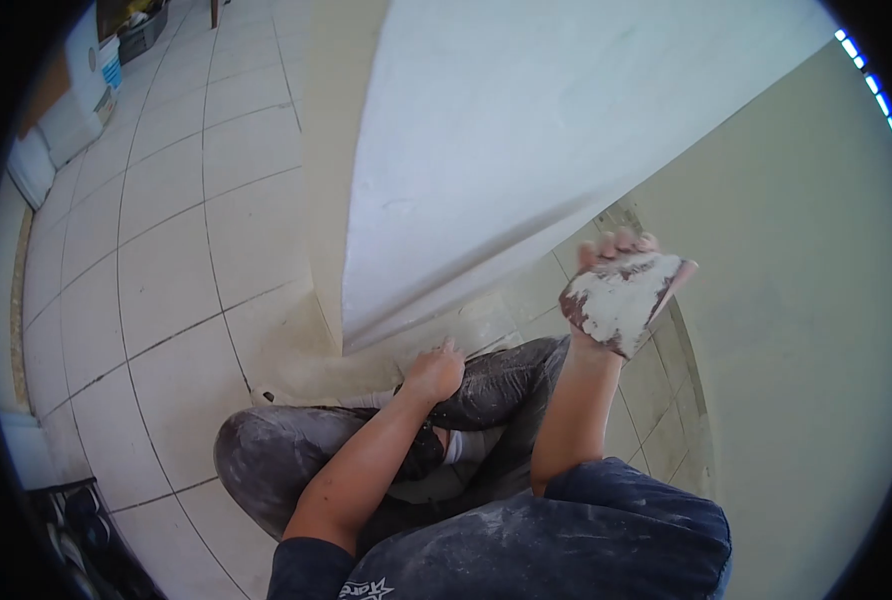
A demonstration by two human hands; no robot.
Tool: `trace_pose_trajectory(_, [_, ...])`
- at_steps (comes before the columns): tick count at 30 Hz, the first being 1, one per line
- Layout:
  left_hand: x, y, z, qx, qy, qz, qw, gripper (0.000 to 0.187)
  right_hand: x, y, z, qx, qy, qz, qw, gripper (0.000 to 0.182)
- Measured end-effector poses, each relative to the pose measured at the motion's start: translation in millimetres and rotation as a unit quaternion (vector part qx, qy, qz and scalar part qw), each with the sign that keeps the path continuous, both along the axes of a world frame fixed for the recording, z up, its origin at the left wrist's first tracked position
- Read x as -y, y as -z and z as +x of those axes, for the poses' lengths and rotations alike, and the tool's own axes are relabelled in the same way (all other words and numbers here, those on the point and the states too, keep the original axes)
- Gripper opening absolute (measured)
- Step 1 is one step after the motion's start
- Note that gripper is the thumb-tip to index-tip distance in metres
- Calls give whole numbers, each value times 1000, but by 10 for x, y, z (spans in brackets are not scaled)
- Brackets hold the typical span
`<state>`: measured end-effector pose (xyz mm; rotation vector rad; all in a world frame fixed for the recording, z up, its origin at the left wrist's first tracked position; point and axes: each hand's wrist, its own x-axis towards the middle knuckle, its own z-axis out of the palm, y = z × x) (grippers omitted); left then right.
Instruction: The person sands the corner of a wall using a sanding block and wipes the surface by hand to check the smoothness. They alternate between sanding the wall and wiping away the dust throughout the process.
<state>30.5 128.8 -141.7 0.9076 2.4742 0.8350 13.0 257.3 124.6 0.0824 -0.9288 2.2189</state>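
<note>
You wear a dark navy short-sleeved shirt, dusted white across the chest, with a scrap of white lettering near the lower hem. Your trousers are dark grey, heavily smeared with pale powder. White socks show at your ankles.

Scraper blade metal, caked rough white filler; wall matt white; floor tiles glossy.

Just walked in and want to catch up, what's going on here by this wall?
A person crouches on the tiled floor at a white wall corner. Their right hand holds up a putty knife smeared with white filler, close to the wall's lower edge. Their left hand rests low near the base of the corner, over their dust-covered trousers.
</note>
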Motion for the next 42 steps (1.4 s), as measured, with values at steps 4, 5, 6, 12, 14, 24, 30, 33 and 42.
trace_pose_trajectory(4, [-6,-20,-6,-4,8,-5,1000,29,36,-22,-2,-19,-244,-124,962,57])
trace_pose_trajectory(5, [-19,-33,-10,-5,14,-4,1000,29,93,-51,16,-17,-216,-94,972,56])
trace_pose_trajectory(6, [-16,-49,-9,-4,15,-3,1000,29,111,-28,-7,-13,-101,-25,994,55])
trace_pose_trajectory(12, [8,-11,12,-30,10,5,1000,27,241,485,-569,-43,470,477,741,44])
trace_pose_trajectory(14, [-5,-9,8,-32,7,12,999,27,459,621,-688,-25,492,505,709,39])
trace_pose_trajectory(24, [-14,-34,33,-25,-4,23,999,25,584,-601,-900,-29,551,435,711,44])
trace_pose_trajectory(30, [-21,48,50,-57,-11,34,998,24,596,636,-795,-38,582,522,622,36])
trace_pose_trajectory(33, [-7,54,10,-54,-16,33,998,24,605,397,-825,-11,619,521,588,35])
trace_pose_trajectory(42, [-12,70,41,-35,-13,32,999,25,607,323,-763,-58,562,521,639,30])
